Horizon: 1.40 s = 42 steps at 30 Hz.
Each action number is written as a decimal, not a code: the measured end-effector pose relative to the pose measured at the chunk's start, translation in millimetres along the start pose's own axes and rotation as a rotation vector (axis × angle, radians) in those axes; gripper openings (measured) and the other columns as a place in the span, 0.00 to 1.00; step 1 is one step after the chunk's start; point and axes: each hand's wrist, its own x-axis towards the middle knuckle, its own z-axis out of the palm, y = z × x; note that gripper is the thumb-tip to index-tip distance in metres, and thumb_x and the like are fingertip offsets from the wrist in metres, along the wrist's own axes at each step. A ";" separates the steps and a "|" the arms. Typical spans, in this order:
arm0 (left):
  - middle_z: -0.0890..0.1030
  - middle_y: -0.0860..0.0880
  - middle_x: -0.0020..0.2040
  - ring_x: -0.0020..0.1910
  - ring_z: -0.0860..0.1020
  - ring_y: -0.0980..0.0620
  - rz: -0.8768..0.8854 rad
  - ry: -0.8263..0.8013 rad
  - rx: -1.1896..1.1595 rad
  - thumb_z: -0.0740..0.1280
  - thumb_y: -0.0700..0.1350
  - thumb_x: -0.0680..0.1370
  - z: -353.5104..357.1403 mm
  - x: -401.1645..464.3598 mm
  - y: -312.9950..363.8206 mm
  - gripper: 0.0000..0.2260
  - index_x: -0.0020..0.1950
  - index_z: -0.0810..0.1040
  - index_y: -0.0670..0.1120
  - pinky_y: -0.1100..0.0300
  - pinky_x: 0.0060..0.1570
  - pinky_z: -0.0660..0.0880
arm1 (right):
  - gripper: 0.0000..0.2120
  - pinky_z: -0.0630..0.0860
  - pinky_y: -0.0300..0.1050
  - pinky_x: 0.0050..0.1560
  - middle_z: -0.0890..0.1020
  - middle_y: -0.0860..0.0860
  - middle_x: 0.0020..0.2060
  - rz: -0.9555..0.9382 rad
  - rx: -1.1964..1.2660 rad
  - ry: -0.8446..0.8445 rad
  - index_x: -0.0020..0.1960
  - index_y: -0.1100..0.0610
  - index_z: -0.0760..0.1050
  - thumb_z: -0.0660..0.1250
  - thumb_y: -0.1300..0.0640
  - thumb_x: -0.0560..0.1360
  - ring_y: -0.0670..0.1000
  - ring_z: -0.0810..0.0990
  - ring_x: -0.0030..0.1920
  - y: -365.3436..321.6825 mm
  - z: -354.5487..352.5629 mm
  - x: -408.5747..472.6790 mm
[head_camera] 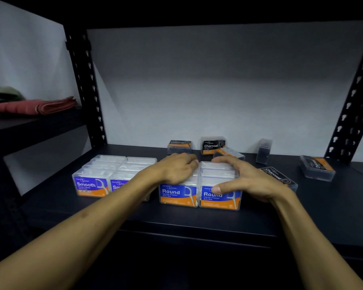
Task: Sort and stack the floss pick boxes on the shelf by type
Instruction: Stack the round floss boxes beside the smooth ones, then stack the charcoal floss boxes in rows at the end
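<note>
Blue-and-orange "Smooth" floss boxes (91,186) stand in rows at the left of the dark shelf (197,218). Beside them stand two rows of "Round" boxes (177,194). My left hand (176,167) lies on top of the left Round row, fingers curled over its far end. My right hand (242,177) spans the right Round row (220,198), thumb on its front label and fingers spread over the top. Black "Charcoal" boxes lie scattered behind and to the right: one flat (179,145), one upright (213,145), one by my right wrist (281,177), one far right (316,168).
A clear box (264,151) stands on end near the back wall. Perforated black uprights (86,86) frame the shelf on both sides. A folded red cloth (36,106) lies on the neighbouring shelf to the left. Bare shelf surface shows along the front edge and at the right.
</note>
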 end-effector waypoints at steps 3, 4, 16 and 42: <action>0.79 0.46 0.65 0.63 0.76 0.44 0.011 0.002 -0.008 0.52 0.52 0.85 -1.4 -0.8 1.3 0.17 0.64 0.76 0.47 0.48 0.63 0.73 | 0.43 0.79 0.56 0.61 0.82 0.53 0.58 0.015 0.045 -0.025 0.65 0.50 0.72 0.85 0.49 0.53 0.53 0.84 0.56 1.6 0.9 3.0; 0.79 0.46 0.64 0.62 0.77 0.45 0.011 0.004 -0.004 0.52 0.52 0.85 -2.0 -1.1 1.8 0.17 0.64 0.76 0.47 0.48 0.62 0.73 | 0.43 0.79 0.57 0.61 0.82 0.53 0.58 0.015 0.054 -0.029 0.65 0.50 0.72 0.85 0.49 0.53 0.54 0.84 0.56 1.6 0.4 3.6; 0.80 0.48 0.64 0.63 0.75 0.48 -0.021 0.581 -0.247 0.56 0.52 0.84 -24.9 -32.7 12.4 0.17 0.64 0.79 0.48 0.61 0.55 0.67 | 0.52 0.67 0.42 0.67 0.75 0.49 0.69 -0.051 0.304 0.391 0.75 0.53 0.66 0.76 0.30 0.59 0.46 0.73 0.68 -6.5 4.5 -18.2; 0.77 0.47 0.67 0.64 0.74 0.46 -0.139 0.447 0.107 0.54 0.55 0.82 30.3 -40.4 7.8 0.20 0.66 0.75 0.47 0.51 0.64 0.69 | 0.23 0.76 0.39 0.55 0.78 0.39 0.60 0.009 0.158 0.507 0.70 0.39 0.68 0.55 0.34 0.79 0.40 0.80 0.53 -17.7 50.7 -30.0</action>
